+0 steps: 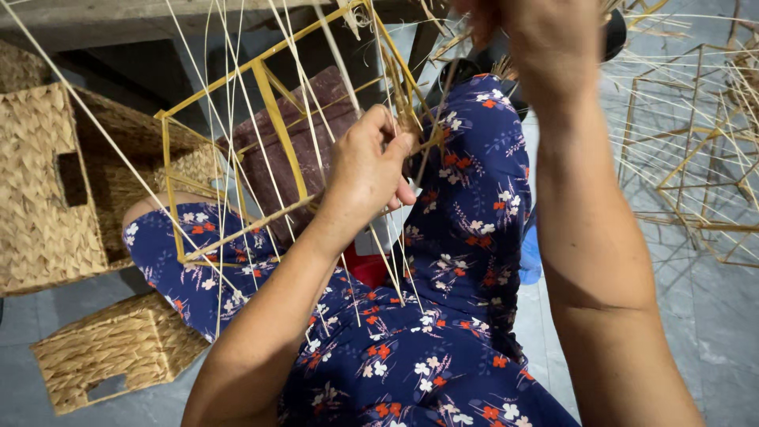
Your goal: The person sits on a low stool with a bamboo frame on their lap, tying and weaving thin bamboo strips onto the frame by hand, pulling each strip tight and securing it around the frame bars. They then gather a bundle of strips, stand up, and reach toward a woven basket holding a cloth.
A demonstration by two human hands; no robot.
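A box-shaped frame of yellow metal rods [273,119] rests tilted on my lap, over blue floral trousers [443,316]. Several thin pale reed strands [229,158] run through and across the frame. My left hand [368,170] grips the frame's right corner together with a few strands, fingers curled closed. My right hand [545,39] is raised at the top of the view, blurred, closed around strands near the frame's upper corner. What exactly lies inside that hand is hidden.
Two finished woven baskets stand on the left, a large one [43,190] and a small one [111,352] on the grey floor. More bare yellow frames with loose strands [696,158] lie at the right. A dark red cushion [300,134] sits behind the frame.
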